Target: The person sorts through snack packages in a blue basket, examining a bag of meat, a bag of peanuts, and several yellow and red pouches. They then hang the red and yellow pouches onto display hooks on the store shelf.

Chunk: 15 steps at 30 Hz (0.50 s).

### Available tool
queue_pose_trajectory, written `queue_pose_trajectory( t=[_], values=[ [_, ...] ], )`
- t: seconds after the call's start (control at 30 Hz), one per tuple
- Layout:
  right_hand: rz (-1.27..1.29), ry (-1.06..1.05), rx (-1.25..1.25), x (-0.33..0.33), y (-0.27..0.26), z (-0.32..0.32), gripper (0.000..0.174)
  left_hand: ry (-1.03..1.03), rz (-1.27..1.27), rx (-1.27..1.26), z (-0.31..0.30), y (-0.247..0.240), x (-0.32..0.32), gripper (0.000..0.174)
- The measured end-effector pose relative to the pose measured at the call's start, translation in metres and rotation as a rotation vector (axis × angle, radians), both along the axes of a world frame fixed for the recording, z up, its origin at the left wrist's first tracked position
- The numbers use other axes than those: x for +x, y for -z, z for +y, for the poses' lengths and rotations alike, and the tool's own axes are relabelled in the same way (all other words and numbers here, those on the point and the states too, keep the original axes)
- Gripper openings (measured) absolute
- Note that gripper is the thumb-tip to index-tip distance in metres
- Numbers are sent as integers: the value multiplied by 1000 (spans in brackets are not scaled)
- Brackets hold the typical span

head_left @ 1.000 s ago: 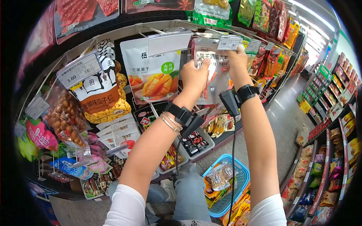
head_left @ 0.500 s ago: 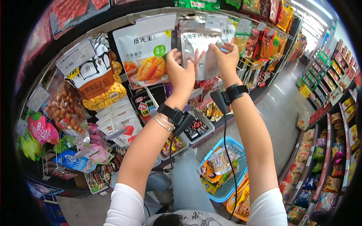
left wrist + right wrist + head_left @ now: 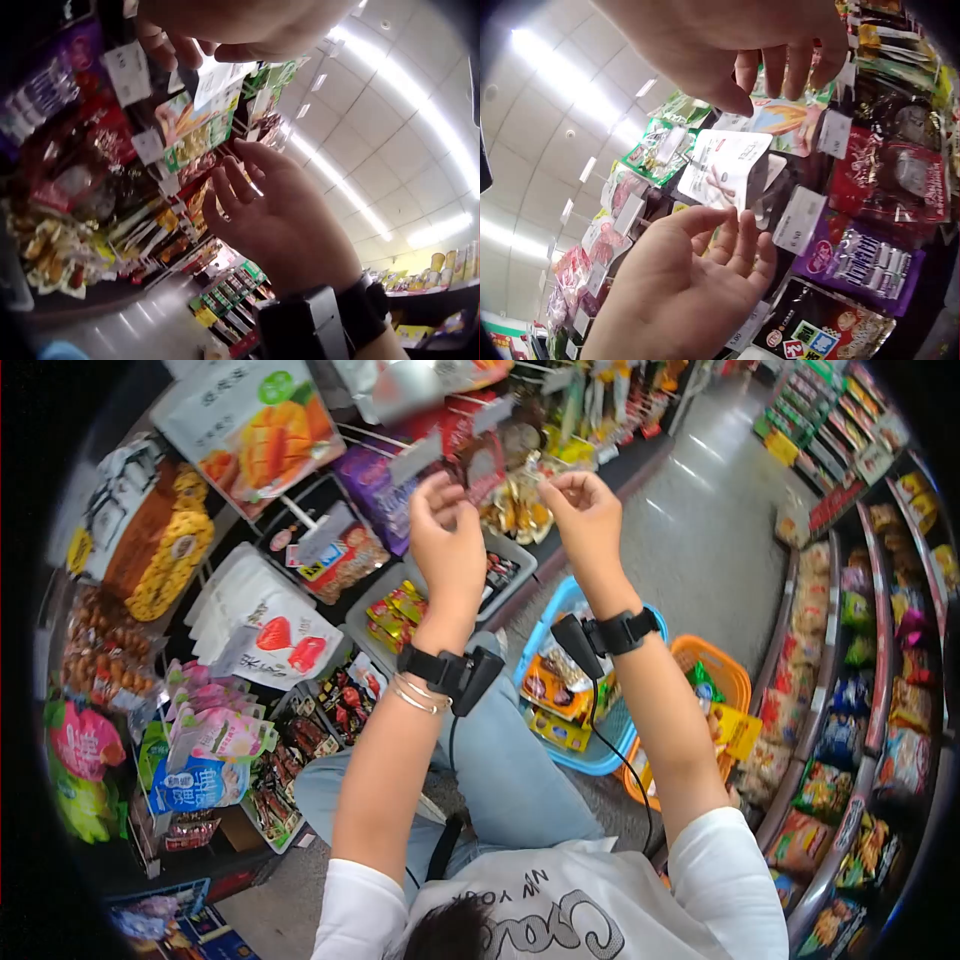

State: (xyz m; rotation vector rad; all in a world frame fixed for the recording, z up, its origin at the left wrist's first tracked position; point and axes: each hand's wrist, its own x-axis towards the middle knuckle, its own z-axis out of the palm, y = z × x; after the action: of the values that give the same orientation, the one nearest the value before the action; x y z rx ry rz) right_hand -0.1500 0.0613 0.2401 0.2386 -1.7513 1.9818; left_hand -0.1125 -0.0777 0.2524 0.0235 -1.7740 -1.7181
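Observation:
My left hand is raised in front of the snack rack, its fingers loosely bent around nothing. Level with it and a little to the right is my right hand, also relaxed and holding nothing. A silvery pouch hangs above both hands, cut by the top edge of the head view. In the right wrist view, a white-fronted pouch hangs between the two hands, apart from the fingers. A dried-mango pouch hangs up and to the left, with a purple bag close beside my left hand.
A blue basket with snack packs stands on the floor by my knee. Beside it is an orange basket. Grey trays of small packets line the rack's bottom. More snack shelves run along the right side of the aisle.
Both hands have let go of the silver pouch and come away from it, lower. It stays hanging on the rack. The head view has tilted down, bringing the baskets higher in the picture.

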Motion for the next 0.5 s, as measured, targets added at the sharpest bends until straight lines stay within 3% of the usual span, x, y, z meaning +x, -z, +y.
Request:
queue_pose_trajectory(
  t=[0.23, 0.37, 0.5],
  values=[
    [-494, 158, -140, 64, 135, 110, 13, 392, -530, 289, 92, 136, 26, 30],
    [-786, 215, -200, 106, 220, 151, 8, 469, -791, 356, 118, 185, 51, 25],
    [-1028, 233, -377, 136, 314, 170, 8, 512, -1112, 440, 126, 271, 73, 24]
  ],
)
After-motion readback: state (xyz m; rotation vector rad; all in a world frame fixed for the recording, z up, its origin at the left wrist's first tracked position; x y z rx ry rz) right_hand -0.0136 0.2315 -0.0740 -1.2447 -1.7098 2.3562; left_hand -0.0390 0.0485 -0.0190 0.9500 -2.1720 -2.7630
